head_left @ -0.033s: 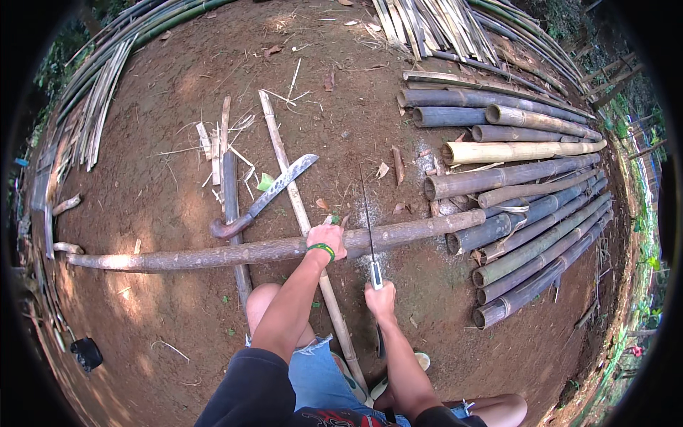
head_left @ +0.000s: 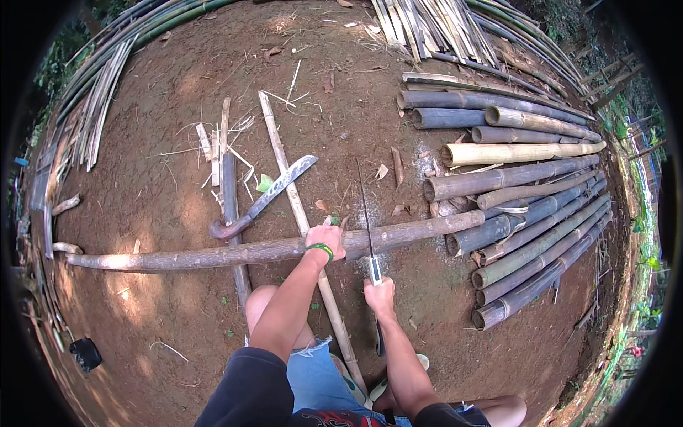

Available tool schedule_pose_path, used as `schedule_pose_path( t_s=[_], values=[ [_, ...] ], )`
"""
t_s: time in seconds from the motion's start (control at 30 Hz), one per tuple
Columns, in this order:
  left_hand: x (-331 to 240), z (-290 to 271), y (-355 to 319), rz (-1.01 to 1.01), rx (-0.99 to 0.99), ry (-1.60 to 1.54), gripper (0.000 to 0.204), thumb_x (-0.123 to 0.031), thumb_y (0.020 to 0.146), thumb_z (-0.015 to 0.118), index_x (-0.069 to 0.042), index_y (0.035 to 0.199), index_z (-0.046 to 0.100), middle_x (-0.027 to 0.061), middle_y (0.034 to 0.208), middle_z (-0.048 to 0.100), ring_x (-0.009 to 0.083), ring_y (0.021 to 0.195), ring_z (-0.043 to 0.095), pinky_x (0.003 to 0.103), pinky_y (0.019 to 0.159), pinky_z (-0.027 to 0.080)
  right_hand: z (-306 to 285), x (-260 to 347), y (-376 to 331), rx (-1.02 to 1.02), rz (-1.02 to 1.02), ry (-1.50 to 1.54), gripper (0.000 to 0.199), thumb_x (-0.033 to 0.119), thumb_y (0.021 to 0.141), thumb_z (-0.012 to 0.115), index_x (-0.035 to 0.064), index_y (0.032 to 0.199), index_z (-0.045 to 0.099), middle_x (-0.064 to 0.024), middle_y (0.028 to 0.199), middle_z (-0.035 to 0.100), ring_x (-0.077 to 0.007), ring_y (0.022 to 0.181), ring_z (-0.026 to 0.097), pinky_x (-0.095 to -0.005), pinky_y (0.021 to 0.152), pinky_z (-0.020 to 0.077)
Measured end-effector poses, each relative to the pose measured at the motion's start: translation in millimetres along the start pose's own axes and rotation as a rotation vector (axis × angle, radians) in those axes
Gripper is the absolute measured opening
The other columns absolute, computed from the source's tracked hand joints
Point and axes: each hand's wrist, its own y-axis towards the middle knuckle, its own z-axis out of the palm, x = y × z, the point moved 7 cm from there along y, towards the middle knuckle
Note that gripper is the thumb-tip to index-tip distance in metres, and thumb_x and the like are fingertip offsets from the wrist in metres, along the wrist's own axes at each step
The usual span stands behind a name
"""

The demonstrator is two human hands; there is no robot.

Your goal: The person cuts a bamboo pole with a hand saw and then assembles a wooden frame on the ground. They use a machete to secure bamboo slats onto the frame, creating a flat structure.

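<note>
A long brown wooden pole (head_left: 185,259) lies crosswise in front of me, over two thinner poles on the ground. My left hand (head_left: 325,240), with a green and yellow wristband above it, is closed around the pole. To its right, my right hand (head_left: 379,293) grips the pale handle of a handsaw (head_left: 366,213). The thin blade crosses the pole and points away from me. Ahead and to the left, a machete (head_left: 281,183) with a brown wooden handle leans across a dark bamboo pole (head_left: 230,188) and a pale stick (head_left: 279,149).
Several cut bamboo poles (head_left: 526,148) lie in a row at the right; the wooden pole's right end reaches them. Split bamboo strips (head_left: 434,32) are piled at the far side. Pale sawdust (head_left: 388,238) is scattered near the saw. A black bag-like thing (head_left: 85,354) lies at the left.
The saw and my right hand have shifted very slightly away from me. My left hand stays in place on the wooden pole.
</note>
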Motion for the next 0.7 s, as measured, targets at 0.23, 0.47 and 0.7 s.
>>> schedule_pose_path(
  t_s=[0.23, 0.47, 0.7],
  values=[
    [12, 8, -3, -0.041, 0.066, -0.026, 0.037, -0.024, 0.073, 0.069, -0.012, 0.107, 0.077, 0.0155, 0.111, 0.075, 0.0316, 0.107, 0.072, 0.041, 0.094, 0.057, -27, -87, -90, 0.091, 0.033, -0.177, 0.023, 0.016, 0.079, 0.067, -0.0059, 0.074, 0.068, -0.0284, 0.073, 0.068, -0.0398, 0.075, 0.073, -0.0491, 0.076, 0.0549],
    [17, 13, -4, -0.038, 0.1, -0.016, 0.039, -0.025, 0.074, 0.069, -0.013, 0.11, 0.077, 0.0155, 0.112, 0.075, 0.0312, 0.108, 0.071, 0.041, 0.096, 0.057, -17, 1, -42, 0.132, 0.095, -0.079, 0.026, 0.019, 0.08, 0.067, -0.0074, 0.081, 0.07, -0.0319, 0.079, 0.068, -0.0464, 0.083, 0.072, -0.0511, 0.079, 0.0552],
    [9, 1, -4, -0.006, 0.059, -0.035, 0.034, -0.025, 0.075, 0.069, -0.011, 0.105, 0.078, 0.0147, 0.108, 0.076, 0.0313, 0.104, 0.073, 0.04, 0.093, 0.058, -15, -58, -54, 0.107, 0.092, -0.155, 0.025, 0.018, 0.08, 0.065, -0.0073, 0.08, 0.07, -0.0321, 0.077, 0.068, -0.0472, 0.082, 0.071, -0.0521, 0.079, 0.0541]
  ],
)
